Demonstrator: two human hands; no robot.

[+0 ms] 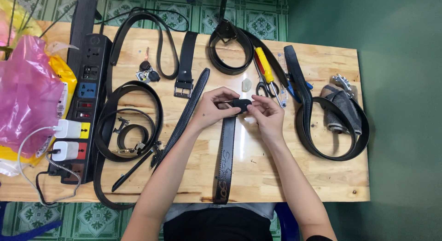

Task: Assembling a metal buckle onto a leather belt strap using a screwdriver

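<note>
A black leather belt point(225, 153) lies lengthwise down the middle of the wooden table point(322, 176), its far end raised between my hands. My left hand point(215, 107) pinches that end from the left. From the right, my right hand point(267, 114) holds a small black buckle piece point(241, 104) against the belt's end. Both hands meet at the table's centre, fingers closed on the parts.
Several other black belts point(133, 126) lie coiled or straight around the table. A black power strip point(85, 98) with white chargers sits at the left beside pink and yellow plastic bags point(27, 93). A yellow-handled screwdriver point(264, 66), scissors point(262, 87), keys point(147, 73) and a grey cloth point(343, 107) lie behind my hands.
</note>
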